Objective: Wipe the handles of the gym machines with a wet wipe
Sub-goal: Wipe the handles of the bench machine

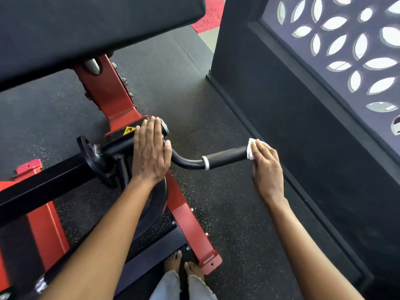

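Observation:
A black curved handle (225, 158) with a rubber grip and a silver ring sticks out to the right from the red and black gym machine (108, 100). My right hand (267, 169) holds a white wet wipe (251, 149) against the grip's outer end. My left hand (150, 151) lies flat, fingers together, on the black pivot block where the handle joins the machine, next to a yellow warning sticker (128, 130).
A black padded bench (86, 29) hangs over the upper left. A dark wall (303, 126) with a patterned cut-out screen (357, 50) runs close along the right. Red frame bars (190, 224) cross the speckled rubber floor (227, 213). My bare feet (184, 265) stand by the frame's end.

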{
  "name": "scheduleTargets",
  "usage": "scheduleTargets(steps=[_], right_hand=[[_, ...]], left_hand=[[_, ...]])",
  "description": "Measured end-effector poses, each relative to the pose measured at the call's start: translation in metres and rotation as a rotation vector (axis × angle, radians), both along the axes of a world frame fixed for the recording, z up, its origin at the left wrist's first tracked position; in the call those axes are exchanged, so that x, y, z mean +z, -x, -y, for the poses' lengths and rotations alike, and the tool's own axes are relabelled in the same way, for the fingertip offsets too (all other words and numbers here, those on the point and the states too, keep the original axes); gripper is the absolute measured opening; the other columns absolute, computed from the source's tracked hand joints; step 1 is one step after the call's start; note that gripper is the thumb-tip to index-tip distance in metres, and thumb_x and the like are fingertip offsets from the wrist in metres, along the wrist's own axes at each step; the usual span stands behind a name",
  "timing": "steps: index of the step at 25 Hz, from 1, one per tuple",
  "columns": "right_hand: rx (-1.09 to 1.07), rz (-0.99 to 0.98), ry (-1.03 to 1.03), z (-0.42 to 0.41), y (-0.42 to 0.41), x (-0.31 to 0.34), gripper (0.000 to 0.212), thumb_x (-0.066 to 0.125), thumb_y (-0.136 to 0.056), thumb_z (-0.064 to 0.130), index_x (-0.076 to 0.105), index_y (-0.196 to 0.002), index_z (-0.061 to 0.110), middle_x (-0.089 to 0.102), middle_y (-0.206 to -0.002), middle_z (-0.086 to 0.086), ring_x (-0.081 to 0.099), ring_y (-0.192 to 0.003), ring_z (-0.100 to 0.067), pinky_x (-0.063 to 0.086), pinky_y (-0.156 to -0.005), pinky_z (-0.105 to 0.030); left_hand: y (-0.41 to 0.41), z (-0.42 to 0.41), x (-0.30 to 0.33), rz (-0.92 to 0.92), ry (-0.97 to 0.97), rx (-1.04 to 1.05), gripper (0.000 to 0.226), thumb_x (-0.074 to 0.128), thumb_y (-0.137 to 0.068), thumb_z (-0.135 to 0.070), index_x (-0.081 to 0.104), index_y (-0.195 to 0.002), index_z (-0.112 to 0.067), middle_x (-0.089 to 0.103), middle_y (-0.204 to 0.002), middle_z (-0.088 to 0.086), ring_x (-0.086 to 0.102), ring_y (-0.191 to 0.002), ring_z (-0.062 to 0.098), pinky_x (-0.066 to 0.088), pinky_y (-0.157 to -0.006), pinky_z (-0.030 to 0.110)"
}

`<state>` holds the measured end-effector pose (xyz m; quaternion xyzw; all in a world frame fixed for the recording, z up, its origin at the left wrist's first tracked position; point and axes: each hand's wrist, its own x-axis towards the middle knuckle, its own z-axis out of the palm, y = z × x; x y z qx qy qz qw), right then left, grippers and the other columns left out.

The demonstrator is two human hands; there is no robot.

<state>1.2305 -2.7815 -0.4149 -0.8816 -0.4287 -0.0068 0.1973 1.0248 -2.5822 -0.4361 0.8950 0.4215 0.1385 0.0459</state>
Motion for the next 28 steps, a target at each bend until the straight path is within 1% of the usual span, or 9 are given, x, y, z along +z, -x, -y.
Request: scheduleTargets(steps=[4,8,11,13,15,17,19,24,28], right_hand=[[0.043,0.021,-0.031,-0.008,0.037,0.002,0.046,0.061,-0.085,-0.007,0.054,-0.129,0.0,0.056,-0.132,-0.013,0.047,-0.126,-0.027,0.023,-0.112,-0.023],[0.178,0.011,-0.041,-0.022,0.089,0.004,0.052,0.067,-0.079,-0.007,0.055,-0.129,-0.001,0.058,-0.13,-0.013,0.05,-0.123,-0.028,0.037,-0.108,-0.034],[0.268,0.021,-0.054,-0.029,0.098,0.013,0.04,0.06,-0.086,0.004,0.058,-0.126,0.002,0.061,-0.126,-0.01,0.054,-0.118,-0.026,0.046,-0.099,-0.038],[0.323,0.049,0.014,-0.037,0.087,0.024,0.033,0.046,-0.092,0.019,0.063,-0.118,0.01,0.065,-0.118,-0.002,0.057,-0.112,-0.022,0.039,-0.104,-0.042],[0.373,0.008,0.189,-0.05,0.072,0.035,0.036,0.031,-0.095,0.033,0.063,-0.105,0.018,0.065,-0.104,0.006,0.057,-0.105,-0.017,0.023,-0.113,-0.05],[0.401,-0.089,0.335,-0.064,0.058,0.044,0.041,0.026,-0.099,0.04,0.06,-0.089,0.02,0.06,-0.089,0.008,0.057,-0.099,-0.015,0.009,-0.114,-0.057],[0.412,-0.158,0.395,-0.075,0.046,0.047,0.045,0.026,-0.1,0.043,0.055,-0.074,0.02,0.056,-0.079,0.008,0.059,-0.094,-0.016,0.006,-0.113,-0.061],[0.322,-0.112,0.51,-0.069,-0.001,0.046,0.05,0.023,-0.1,0.041,0.064,-0.085,0.018,0.067,-0.095,0.002,0.061,-0.101,-0.02,0.004,-0.113,-0.059],[0.244,-0.058,0.576,-0.054,-0.038,0.044,0.047,0.022,-0.1,0.036,0.064,-0.09,0.017,0.065,-0.099,-0.001,0.058,-0.106,-0.021,0.007,-0.113,-0.059]], left_hand=[[0.0,0.0,0.0,-0.015,-0.003,0.007,0.062,0.021,-0.096,-0.033,0.026,-0.147,0.003,0.029,-0.152,0.021,0.026,-0.142,0.034,0.008,-0.118,0.043],[0.001,0.001,0.0,-0.022,-0.009,0.019,0.062,0.022,-0.095,-0.033,0.028,-0.146,0.002,0.032,-0.151,0.02,0.029,-0.14,0.035,0.012,-0.117,0.044],[0.0,0.001,0.0,-0.028,-0.01,0.017,0.062,0.022,-0.095,-0.033,0.028,-0.146,0.001,0.033,-0.151,0.02,0.03,-0.14,0.034,0.012,-0.116,0.043],[0.0,0.0,0.001,-0.03,-0.01,0.014,0.062,0.022,-0.095,-0.033,0.029,-0.146,0.001,0.034,-0.15,0.02,0.031,-0.139,0.035,0.012,-0.116,0.043],[0.0,0.0,0.001,-0.031,-0.012,0.012,0.062,0.023,-0.095,-0.033,0.03,-0.145,0.002,0.034,-0.15,0.02,0.031,-0.138,0.035,0.012,-0.116,0.043],[0.0,0.0,0.001,-0.031,-0.016,0.012,0.062,0.023,-0.095,-0.033,0.03,-0.145,0.002,0.035,-0.149,0.02,0.032,-0.138,0.035,0.013,-0.115,0.043],[0.001,0.0,0.001,-0.032,-0.016,0.009,0.061,0.024,-0.095,-0.033,0.031,-0.145,0.002,0.036,-0.149,0.021,0.033,-0.137,0.036,0.014,-0.115,0.043],[0.001,0.0,0.003,-0.026,-0.013,0.001,0.061,0.024,-0.095,-0.033,0.03,-0.145,0.002,0.036,-0.149,0.021,0.033,-0.137,0.035,0.016,-0.115,0.045],[0.001,0.0,0.003,-0.029,-0.024,0.008,0.061,0.024,-0.095,-0.033,0.03,-0.145,0.001,0.035,-0.149,0.02,0.032,-0.137,0.035,0.013,-0.115,0.043]])
